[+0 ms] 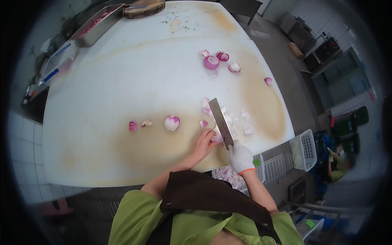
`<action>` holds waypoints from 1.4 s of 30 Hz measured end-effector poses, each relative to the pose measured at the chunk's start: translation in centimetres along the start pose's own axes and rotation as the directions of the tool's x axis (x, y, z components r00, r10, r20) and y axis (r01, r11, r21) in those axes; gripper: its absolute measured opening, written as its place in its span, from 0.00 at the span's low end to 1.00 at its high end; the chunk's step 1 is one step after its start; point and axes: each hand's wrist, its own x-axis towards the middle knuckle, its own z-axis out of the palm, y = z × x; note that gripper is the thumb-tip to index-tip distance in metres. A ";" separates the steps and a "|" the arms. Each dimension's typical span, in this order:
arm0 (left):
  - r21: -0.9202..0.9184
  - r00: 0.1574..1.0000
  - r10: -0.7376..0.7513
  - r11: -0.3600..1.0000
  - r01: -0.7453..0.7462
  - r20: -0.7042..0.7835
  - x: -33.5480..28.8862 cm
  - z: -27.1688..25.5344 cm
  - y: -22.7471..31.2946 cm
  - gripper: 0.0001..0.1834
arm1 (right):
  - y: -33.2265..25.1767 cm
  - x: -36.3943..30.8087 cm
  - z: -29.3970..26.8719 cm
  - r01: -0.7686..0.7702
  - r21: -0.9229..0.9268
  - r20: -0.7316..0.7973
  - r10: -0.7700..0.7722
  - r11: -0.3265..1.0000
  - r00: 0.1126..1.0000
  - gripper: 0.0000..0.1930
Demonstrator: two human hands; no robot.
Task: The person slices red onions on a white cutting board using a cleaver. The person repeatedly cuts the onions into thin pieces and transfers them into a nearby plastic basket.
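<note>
In my gloved right hand is the handle of a cleaver, its broad blade slanting up and to the left above the white cutting table. My bare left hand has its fingers closed on a piece of red onion right beside the blade, which partly hides the piece. Onion slices and peels lie around the blade. Left of my hands rests a peeled onion with two purple scraps. Farther off stands a purple onion among several cut pieces.
A metal tray of reddish pieces and a round wooden board sit at the far left. Below the table's near edge, a basket holds chopped onion. A white basket stands at the right, with another person beyond.
</note>
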 end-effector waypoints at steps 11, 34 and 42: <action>0.118 0.991 0.118 0.985 -0.125 0.064 1.4 0.5 0.8 0.20 | 6.4 2.2 3.6 -0.077 0.054 0.033 0.075 0.996 0.997 0.18; 0.059 0.994 0.068 0.996 -0.073 0.082 2.1 1.5 -0.5 0.11 | 2.4 1.5 1.1 -0.057 -0.013 0.013 0.057 0.998 0.998 0.16; -0.060 0.998 -0.009 0.998 0.013 0.069 1.9 2.1 -1.1 0.10 | 1.3 0.9 0.6 -0.045 -0.024 -0.021 0.044 0.999 0.999 0.16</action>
